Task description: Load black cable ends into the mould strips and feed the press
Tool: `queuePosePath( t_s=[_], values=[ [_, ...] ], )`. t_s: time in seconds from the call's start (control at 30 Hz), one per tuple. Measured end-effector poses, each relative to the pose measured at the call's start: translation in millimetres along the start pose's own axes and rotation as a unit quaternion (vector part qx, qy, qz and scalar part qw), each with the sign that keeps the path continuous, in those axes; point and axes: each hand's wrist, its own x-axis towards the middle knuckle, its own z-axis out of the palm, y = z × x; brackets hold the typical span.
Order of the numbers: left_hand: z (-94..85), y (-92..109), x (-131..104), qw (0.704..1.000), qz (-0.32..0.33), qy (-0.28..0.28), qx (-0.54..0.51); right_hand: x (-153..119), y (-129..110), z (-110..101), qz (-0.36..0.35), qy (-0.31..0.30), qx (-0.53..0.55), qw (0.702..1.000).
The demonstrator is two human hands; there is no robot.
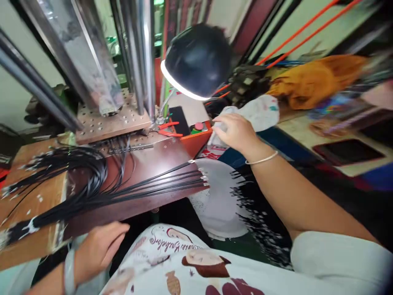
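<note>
My left hand point(100, 248), a pale bangle on its wrist, is at the lower left in front of the table edge. Its fingers are loosely stretched out and hold nothing. My right hand point(235, 133) reaches forward beside a crumpled white cloth point(260, 112), thumb and fingers apart; whether it touches the cloth I cannot tell. Left of that hand is a red push button point(199, 126) on an orange box point(196, 142). A bundle of black cables point(92, 196) lies across the brown table point(156, 153), several light-tipped ends fanned out at its right edge.
A press with metal columns and a drilled plate point(113, 123) stands at the back left. A black lamp point(199, 61) shines overhead. Red-handled pliers point(170, 129) and a dark phone point(180, 119) lie behind the table. A white round stool point(215, 205) has more black cables point(260, 221) beside it.
</note>
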Motion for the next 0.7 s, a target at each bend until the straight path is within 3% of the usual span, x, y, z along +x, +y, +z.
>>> queuePosePath(
  t_s=[0.07,0.13,0.23,0.3,0.4,0.5,0.6,0.7],
  values=[
    [-7.9,-0.6,34.7,0.999,0.034,0.013,0.034,12.8,-47.5,13.7,-0.143,-0.055,0.07,0.986],
    [-6.1,-4.4,73.2,0.996,0.034,0.003,0.086,27.6,-96.0,33.2,-0.234,-0.132,0.075,0.96],
    [10.8,-13.9,115.6,0.992,-0.003,-0.037,0.122,46.7,-147.0,60.4,-0.24,-0.154,0.037,0.958],
    [22.6,-21.0,128.1,0.991,-0.023,-0.03,0.125,53.9,-160.1,67.8,-0.209,-0.156,0.087,0.961],
    [30.9,-31.1,131.2,0.991,-0.013,0.017,0.129,52.5,-155.7,60.7,-0.159,-0.16,0.214,0.95],
    [30.9,-38.7,129.8,0.989,0.014,0.054,0.135,41.0,-129.4,48.0,-0.082,-0.135,0.276,0.948],
    [30.1,-42.3,130.1,0.988,0.031,0.073,0.131,23.6,-80.3,43.6,0.112,-0.051,0.323,0.938],
    [31.2,-44.3,131.2,0.987,0.048,0.087,0.13,3.3,-24.6,45.7,0.348,0.063,0.361,0.863]
  ],
)
